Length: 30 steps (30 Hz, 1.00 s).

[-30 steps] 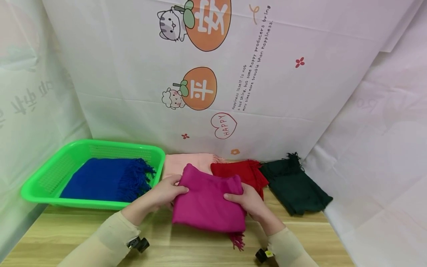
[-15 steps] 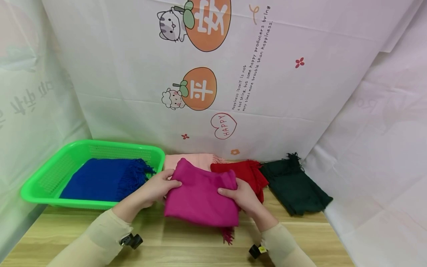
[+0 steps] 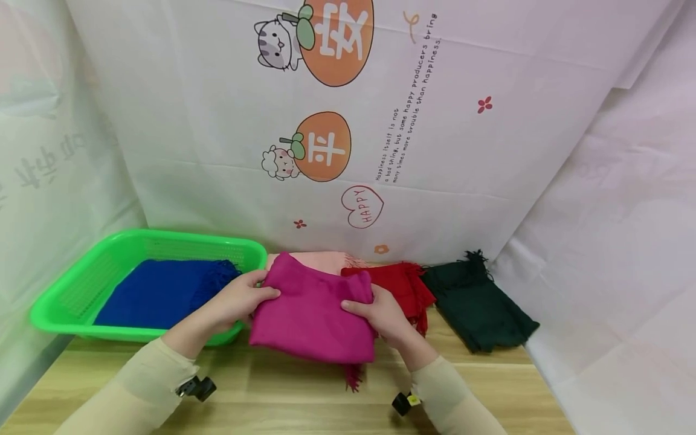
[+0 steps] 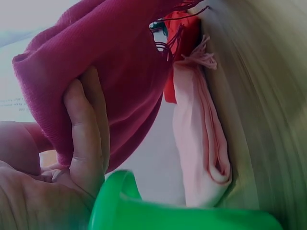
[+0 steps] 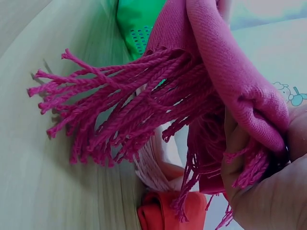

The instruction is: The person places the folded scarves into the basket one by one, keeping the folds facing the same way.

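Both hands hold one folded magenta scarf [image 3: 312,317] clear of the wooden table [image 3: 293,399], just right of the green basket [image 3: 65,290]. The left hand [image 3: 239,299] grips the scarf's upper left corner, thumb on top, fingers [image 4: 84,139] curled underneath. The right hand [image 3: 375,314] grips the right edge the same way, thumb over, fingers wrapped under the fold. Gripping at two opposite sides looks meant to keep the folded stack flat and stop the layers sliding apart. The scarf's left part overlaps the basket's near right corner.

Scarf: soft, thick knit with a fine rib in the left wrist view; folds are rounded, not creased. A fringe [image 5: 120,124] of twisted cords hangs loose from the lower edge, dangling above the table.

Basket: shallow, rectangular plastic with rounded corners, walls perforated in a fine grid. A blue scarf [image 3: 157,293] lies folded flat inside, its fringe toward the right wall.

Behind the held scarf, on the table, lies a pale pink scarf [image 3: 321,261], folded, its layered edges showing in the left wrist view. Just beside it sits a red scarf [image 3: 405,284], then a dark green scarf [image 3: 478,308] farther right, both folded with fringe ends showing. The three lie in a row along the back, touching or nearly so.

Table: pale wood grain, smooth. Backdrop [image 3: 380,121]: thin white sheet printed with cartoon animals and orange fruit, lightly creased.
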Available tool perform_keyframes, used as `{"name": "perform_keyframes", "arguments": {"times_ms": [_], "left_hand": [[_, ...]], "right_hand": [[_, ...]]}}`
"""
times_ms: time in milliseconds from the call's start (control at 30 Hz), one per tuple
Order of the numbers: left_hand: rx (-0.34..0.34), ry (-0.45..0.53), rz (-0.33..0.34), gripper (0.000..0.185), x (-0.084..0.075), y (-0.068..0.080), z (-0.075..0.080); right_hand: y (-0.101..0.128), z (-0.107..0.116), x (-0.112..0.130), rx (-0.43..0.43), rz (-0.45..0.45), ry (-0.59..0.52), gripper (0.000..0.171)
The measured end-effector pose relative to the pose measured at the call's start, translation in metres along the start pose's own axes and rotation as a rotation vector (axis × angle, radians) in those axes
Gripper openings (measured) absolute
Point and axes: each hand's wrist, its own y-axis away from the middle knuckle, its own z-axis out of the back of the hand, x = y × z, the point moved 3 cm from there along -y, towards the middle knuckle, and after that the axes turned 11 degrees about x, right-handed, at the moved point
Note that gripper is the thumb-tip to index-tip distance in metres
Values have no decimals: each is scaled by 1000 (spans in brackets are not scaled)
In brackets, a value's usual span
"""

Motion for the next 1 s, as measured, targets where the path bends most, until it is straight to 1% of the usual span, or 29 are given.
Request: {"name": "perform_keyframes", "arguments": {"times_ms": [100, 200, 467, 667, 867, 1000], "left_hand": [[-9, -11, 2, 63, 1, 2, 7], [-20, -19, 5, 67, 1, 5, 13], [-45, -35, 5, 67, -1, 14, 29], [-50, -38, -1, 70, -1, 22, 40], [-60, -46, -15, 69, 0, 27, 51], [-88, -67, -15, 67, 2, 30, 60]], "right_hand": [[-5, -6, 2, 1, 13, -3, 48], [-9, -11, 4, -5, 22, 1, 48], [-20, -25, 12, -13, 50, 5, 46], [-29, -35, 21, -22, 70, -1, 46], [-37, -44, 25, -35, 50, 7, 51], [-41, -52, 29, -25, 43, -6, 50]]}}
